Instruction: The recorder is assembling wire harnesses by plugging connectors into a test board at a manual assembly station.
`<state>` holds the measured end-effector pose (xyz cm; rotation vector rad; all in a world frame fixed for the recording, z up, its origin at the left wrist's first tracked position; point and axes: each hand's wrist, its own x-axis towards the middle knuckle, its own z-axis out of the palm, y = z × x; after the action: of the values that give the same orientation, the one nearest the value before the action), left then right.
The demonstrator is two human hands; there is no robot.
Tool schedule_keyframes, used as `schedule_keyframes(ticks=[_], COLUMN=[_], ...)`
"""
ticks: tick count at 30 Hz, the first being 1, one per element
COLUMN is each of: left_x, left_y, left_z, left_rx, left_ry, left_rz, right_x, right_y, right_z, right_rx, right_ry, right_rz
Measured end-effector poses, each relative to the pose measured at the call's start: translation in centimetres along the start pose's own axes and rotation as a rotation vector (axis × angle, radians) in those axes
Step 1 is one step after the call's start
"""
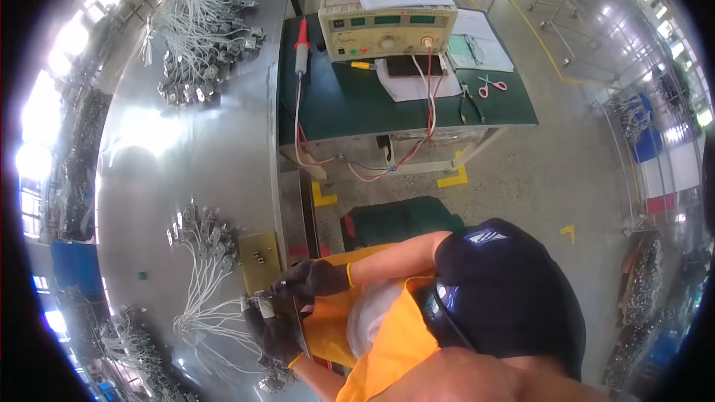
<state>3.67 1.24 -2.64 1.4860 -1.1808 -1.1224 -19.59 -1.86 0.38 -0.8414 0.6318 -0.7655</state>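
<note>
My left hand (278, 336), in a dark glove, is closed around a small pale and silvery part (262, 304) at the table's near edge. Just above it my right hand (302, 281), also gloved, has its fingers drawn together at the part's upper end; whatever they pinch is hidden. Right beside the fingers lies a yellowish plate (257, 272) with a few tiny dark pieces on it. To the left, a bundle of white wires (199, 294) with metal ends (212, 234) fans over the metal table (149, 201). More wired parts (272, 381) lie below my left hand.
Large heaps of wired parts (201, 67) cover the table's far end, others (138, 350) its lower left. A green bench (342, 115) carries a beige test instrument (387, 33), a red probe (302, 45), pliers (471, 104) and scissors (491, 87). A dark green seat (402, 219) stands nearby.
</note>
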Motion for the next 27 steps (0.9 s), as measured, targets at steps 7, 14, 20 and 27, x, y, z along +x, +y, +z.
schedule_keyframes(ticks=[7,14,20,27], left_x=[-0.5,0.0,-2.9,-1.8], left_y=[-0.2,-1.5,12.4,9.1], left_z=[-0.1,-2.7,5.7,5.1], left_rx=[0.632,0.251,0.689,0.836], left_ry=[0.025,0.064,0.116,0.378], left_rz=[0.051,0.022,-0.130,0.056], right_x=[1.8,0.3,2.1,0.1], right_y=[2.6,-2.0,5.0,0.4], right_z=[-0.2,2.8,-1.6,1.3], right_rx=[-0.007,0.615,-0.140,-0.182], right_ry=[-0.227,-0.257,-0.202,0.096], right_rz=[-0.166,0.377,-0.102,-0.117])
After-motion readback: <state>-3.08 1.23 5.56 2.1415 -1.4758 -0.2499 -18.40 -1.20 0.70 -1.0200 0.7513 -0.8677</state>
